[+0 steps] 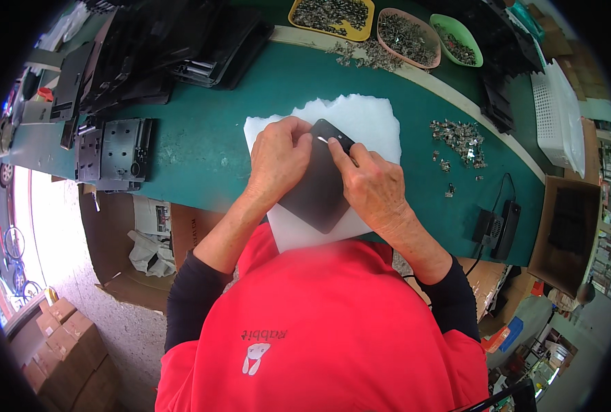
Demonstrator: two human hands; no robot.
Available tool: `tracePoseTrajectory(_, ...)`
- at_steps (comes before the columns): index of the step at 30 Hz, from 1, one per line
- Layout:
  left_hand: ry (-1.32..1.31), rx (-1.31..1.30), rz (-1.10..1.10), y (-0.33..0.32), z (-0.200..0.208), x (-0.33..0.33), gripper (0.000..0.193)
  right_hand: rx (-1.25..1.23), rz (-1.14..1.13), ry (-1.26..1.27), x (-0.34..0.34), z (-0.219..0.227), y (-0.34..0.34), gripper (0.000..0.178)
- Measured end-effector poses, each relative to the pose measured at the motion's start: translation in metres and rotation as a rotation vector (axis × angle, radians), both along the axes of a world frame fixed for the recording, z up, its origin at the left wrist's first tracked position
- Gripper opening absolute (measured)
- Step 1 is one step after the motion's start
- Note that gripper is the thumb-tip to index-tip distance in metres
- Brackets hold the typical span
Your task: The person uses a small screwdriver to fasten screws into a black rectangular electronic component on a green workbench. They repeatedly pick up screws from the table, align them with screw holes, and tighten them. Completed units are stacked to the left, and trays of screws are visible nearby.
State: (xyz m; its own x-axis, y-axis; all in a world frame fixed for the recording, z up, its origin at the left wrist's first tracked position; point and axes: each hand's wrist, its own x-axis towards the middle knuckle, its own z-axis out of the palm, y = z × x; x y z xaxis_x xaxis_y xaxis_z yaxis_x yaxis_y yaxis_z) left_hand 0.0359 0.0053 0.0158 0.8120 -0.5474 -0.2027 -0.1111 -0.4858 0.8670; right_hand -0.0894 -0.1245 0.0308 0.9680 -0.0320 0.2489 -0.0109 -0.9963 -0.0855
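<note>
Left hand [277, 156] curled at panel [316, 191], frame centre; your right hand's [376, 184] forefinger on it. Can't tell either grip. Foam [369, 122] beneath likely cushions.

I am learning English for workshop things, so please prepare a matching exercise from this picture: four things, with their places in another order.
1. dark panel
2. white sheet
3. yellow tray
4. white basket

A. left of the pink tray
B. between the left hand and the right hand
C. right of the loose metal pieces
D. beneath the dark panel

Pairs: 1B, 2D, 3A, 4C
</note>
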Motion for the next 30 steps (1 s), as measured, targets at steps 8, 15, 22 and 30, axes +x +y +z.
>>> tracePoseTrajectory(8,0.015,-0.019,0.025,-0.001,0.001,-0.001,0.023,-0.039,0.010,0.001,0.000,-0.003,-0.001,0.044)
tracePoseTrajectory(15,-0.043,-0.021,0.108,-0.004,-0.003,-0.011,0.020,-0.165,0.027,0.050,0.005,0.006,0.006,0.042)
tracePoseTrajectory(22,-0.035,-0.023,0.137,-0.004,-0.006,-0.015,0.018,-0.214,0.105,0.269,0.023,0.033,0.012,0.031)
tracePoseTrajectory(30,-0.125,0.017,0.061,-0.002,-0.004,-0.008,0.021,-0.116,0.169,0.485,0.045,0.069,0.006,0.008)
